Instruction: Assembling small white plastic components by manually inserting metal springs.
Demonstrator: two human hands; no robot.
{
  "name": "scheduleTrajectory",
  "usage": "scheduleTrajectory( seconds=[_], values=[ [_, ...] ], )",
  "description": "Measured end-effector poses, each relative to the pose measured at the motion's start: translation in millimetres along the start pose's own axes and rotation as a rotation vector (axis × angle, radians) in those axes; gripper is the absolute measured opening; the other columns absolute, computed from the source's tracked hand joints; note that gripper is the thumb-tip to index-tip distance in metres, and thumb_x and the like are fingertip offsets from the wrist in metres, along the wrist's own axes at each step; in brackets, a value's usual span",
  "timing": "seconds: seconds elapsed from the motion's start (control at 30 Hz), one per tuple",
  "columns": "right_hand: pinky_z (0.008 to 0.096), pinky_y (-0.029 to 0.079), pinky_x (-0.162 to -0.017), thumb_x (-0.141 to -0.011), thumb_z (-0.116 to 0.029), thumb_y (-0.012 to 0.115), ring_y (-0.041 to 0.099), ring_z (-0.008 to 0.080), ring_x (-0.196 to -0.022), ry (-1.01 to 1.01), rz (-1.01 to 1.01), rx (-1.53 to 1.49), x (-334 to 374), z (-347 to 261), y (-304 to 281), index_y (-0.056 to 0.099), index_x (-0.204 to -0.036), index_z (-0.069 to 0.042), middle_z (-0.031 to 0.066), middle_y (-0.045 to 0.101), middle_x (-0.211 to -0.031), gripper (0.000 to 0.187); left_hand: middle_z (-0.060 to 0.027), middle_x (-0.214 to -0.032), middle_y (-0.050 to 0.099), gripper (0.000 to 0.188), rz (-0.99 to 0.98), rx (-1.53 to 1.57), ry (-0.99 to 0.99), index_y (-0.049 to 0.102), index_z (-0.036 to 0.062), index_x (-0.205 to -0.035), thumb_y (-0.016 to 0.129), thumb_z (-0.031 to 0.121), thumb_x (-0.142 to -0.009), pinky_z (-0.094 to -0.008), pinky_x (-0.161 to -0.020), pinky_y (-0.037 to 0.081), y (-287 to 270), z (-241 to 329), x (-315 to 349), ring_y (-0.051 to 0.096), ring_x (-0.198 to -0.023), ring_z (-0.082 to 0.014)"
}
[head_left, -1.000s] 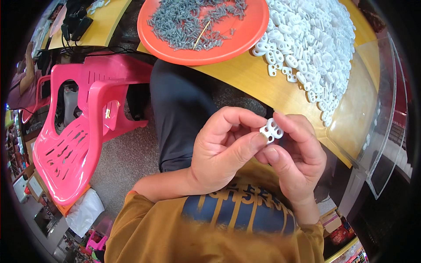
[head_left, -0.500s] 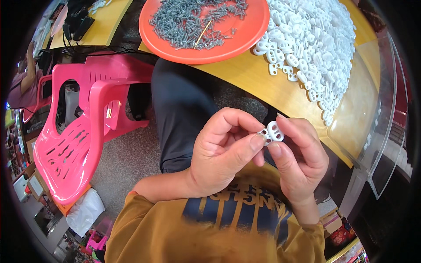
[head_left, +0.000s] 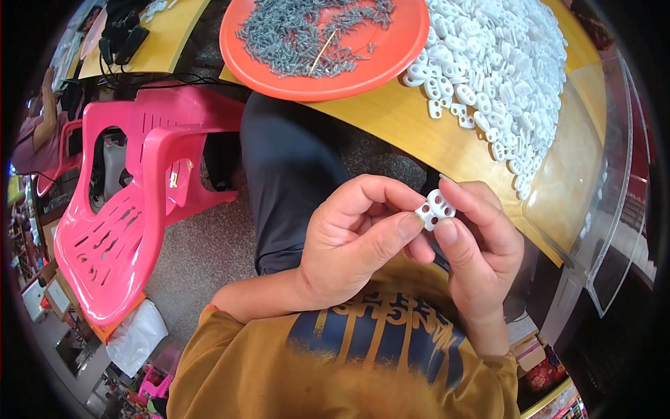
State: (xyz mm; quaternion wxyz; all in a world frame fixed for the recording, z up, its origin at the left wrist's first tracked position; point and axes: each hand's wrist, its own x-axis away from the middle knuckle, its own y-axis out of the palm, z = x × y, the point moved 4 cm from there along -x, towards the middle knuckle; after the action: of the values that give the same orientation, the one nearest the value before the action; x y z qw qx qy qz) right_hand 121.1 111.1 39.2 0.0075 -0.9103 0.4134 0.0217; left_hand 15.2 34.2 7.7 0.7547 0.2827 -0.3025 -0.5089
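Both hands are up in front of the person's tummy, pinching one small white plastic piece (head_left: 435,208) with round holes in it. The left hand (head_left: 356,241) holds it with the thumb and first finger, and the right hand (head_left: 478,244) pinches it from the other side with its thumb on top. It may be two pieces pressed together; the view is too small to be sure. Past the hands, on the yellow table (head_left: 405,129), lie a big pile of the same white pieces (head_left: 509,63) and an orange plate (head_left: 391,59) full of little grey screws (head_left: 307,35). The piece is tiny and smooth, so it could slip and drop to the floor by the pink chair (head_left: 118,230), well off to the left. Since a second ago, the piece has turned a little between the fingers and the hands sit closer together.
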Motion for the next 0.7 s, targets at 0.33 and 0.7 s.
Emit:
scheduleTrajectory(
  seconds=[0.33, 0.7],
  values=[
    [0.0207, 0.043, -0.068, -0.076, 0.004, 0.061, 0.053, 0.0114, -0.079, -0.022, -0.017, 0.043, 1.7, 2.2, 2.8, 0.055, -0.112, 0.002, 0.0092, 0.055, -0.096, 0.036, -0.0093, -0.089, 0.059, 0.013, -0.015, 0.006, 0.075, 0.048, -0.0002, -0.098, 0.052, 0.001, -0.086, -0.0217, -0.067, 0.050, -3.1, -4.3, 0.1, 0.060, -0.075, -0.0119],
    [0.0222, 0.044, -0.065, -0.072, 0.007, 0.062, 0.055, 0.0131, -0.075, -0.078, -0.055, 0.085, 0.2, 1.4, 0.5, 0.056, -0.111, 0.002, 0.0102, 0.056, -0.092, 0.039, -0.0032, -0.088, 0.050, 0.036, -0.063, -0.041, -0.006, 0.043, -0.0014, -0.119, 0.055, 0.005, -0.085, -0.0189, -0.069, 0.045, -4.3, -6.7, 0.3, 0.052, -0.074, -0.0076]
  ],
)
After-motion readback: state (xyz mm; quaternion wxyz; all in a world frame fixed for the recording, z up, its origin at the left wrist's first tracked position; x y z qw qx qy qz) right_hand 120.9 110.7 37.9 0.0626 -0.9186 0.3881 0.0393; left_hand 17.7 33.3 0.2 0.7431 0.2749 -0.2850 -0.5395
